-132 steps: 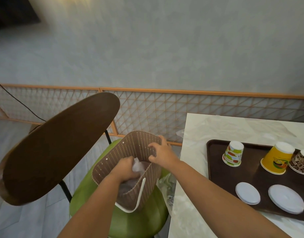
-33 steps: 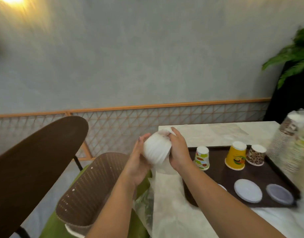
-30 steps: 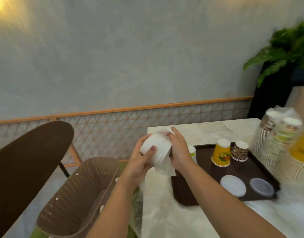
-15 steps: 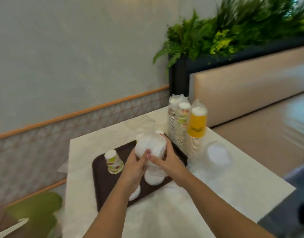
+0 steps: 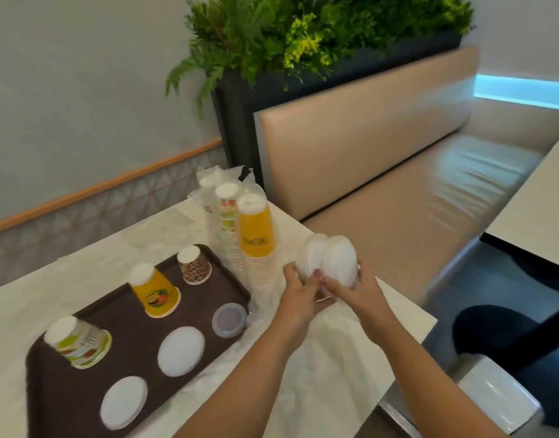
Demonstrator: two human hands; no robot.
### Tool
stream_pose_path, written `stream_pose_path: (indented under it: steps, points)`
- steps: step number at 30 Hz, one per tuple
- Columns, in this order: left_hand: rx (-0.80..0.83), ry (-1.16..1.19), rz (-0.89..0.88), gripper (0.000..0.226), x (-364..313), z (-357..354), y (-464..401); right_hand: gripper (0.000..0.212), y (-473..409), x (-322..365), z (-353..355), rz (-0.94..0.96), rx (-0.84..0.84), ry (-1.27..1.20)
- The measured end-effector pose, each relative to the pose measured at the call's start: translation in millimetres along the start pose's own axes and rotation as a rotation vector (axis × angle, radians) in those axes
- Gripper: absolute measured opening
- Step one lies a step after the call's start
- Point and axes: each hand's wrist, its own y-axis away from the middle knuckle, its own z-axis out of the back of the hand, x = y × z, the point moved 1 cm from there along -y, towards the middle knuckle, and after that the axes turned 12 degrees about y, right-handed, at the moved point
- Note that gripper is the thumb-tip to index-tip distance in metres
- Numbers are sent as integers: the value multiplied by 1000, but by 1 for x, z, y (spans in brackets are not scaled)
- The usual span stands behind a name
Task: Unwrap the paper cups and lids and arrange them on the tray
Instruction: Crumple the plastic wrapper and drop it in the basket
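Gripping the wrapped lid stack point(image 5: 330, 262) just right of the tray point(image 5: 82, 403), both hands' fingers point(image 5: 316, 278) curl around it; peel the film gently, lest lids spill.

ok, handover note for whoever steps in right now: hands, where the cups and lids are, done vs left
Left hand and right hand: both grip the wrapped stack of white lids, held just above the table, right of the tray.
On the tray: three cups upside down, striped cup, yellow cup, leopard-print cup; in front of them three lids lying flat.
Behind the tray's right end: three sleeves of stacked cups standing in plastic.
Done: one cup of each pattern and three lids laid out.
Left: unwrap the held lids and set them out, then probably more cups.
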Motion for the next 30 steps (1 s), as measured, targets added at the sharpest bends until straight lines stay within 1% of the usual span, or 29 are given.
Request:
stream_pose_path:
  steps: [2,4,7,10,12,15,16,17,19,20,21,22,23,24,25,26,27,28,29,30]
  points:
    - [-22,-131,77,25,11,-15,-13,73,-11,-13,18,-27,13,-44]
    - [-42,-209,149,27,25,-25,-25,65,-21,-27,30,-40,7,-41]
    - [-76,-140,268,37,47,-43,-33,62,-33,-50,38,-79,-13,-64]
    - [-138,16,365,40,62,-59,-38,58,-39,-67,35,-126,67,-128]
    - [-164,28,398,38,67,-58,-42,46,-42,-77,33,-140,94,-133]
    - [-180,-28,473,30,74,-48,-46,41,-47,-94,37,-96,113,-3]
    - [-152,-80,510,25,76,-43,-45,37,-48,-98,38,-76,115,53]
    - [-75,-177,557,22,78,-39,-43,35,-49,-103,39,-53,102,101]
    - [193,-509,606,20,78,-33,-37,39,-51,-110,41,-16,50,194]
    - [312,-644,571,21,74,-34,-36,42,-52,-111,40,2,34,231]
    - [385,-757,462,24,68,-37,-37,43,-53,-112,40,9,28,254]
    - [401,-866,295,27,59,-43,-40,42,-53,-112,39,10,28,258]
    - [360,-978,73,27,48,-49,-46,40,-55,-113,39,11,24,264]
    - [301,-1073,-125,21,35,-53,-53,39,-57,-113,37,20,13,277]
    - [265,-1180,-254,16,25,-54,-62,38,-58,-113,35,34,5,301]
    - [229,-1329,-273,39,18,-52,-72,37,-59,-114,33,52,-6,325]
    - [218,-1484,-180,71,17,-45,-83,36,-59,-114,31,58,-17,356]
    - [209,-1587,-29,96,18,-39,-93,36,-61,-116,29,47,-30,412]
    - [205,-1656,104,111,19,-34,-100,36,-61,-118,28,22,-42,490]
    - [201,-1683,181,115,20,-31,-104,37,-63,-120,26,-2,-45,556]
